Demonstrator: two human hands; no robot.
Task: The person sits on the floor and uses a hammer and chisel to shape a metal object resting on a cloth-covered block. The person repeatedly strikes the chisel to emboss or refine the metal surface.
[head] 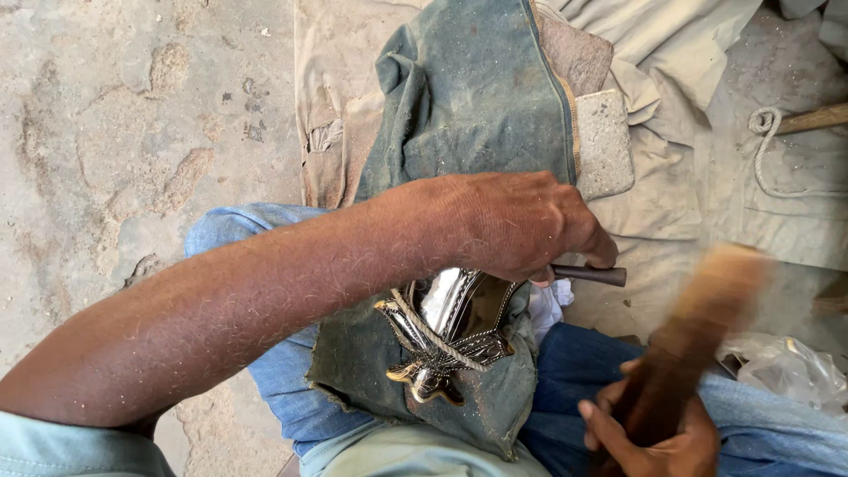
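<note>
Metal piece (450, 331), shiny and shaped in relief, lies on the green cloth (468, 106) over the person's lap; it looks thin, stiff and easy to dent, so better held at its edges. Left hand (521, 225) is closed on a dark punch (590, 275), right hand (658, 428) grips a blurred wooden mallet (707, 309). No labels or packages are visible, only a clear plastic bag (786, 367) at the right.

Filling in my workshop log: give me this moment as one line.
left hand: grips dark metal punch | right hand: holds blurred wooden mallet | shiny embossed metal piece: on lap, on green cloth
</note>
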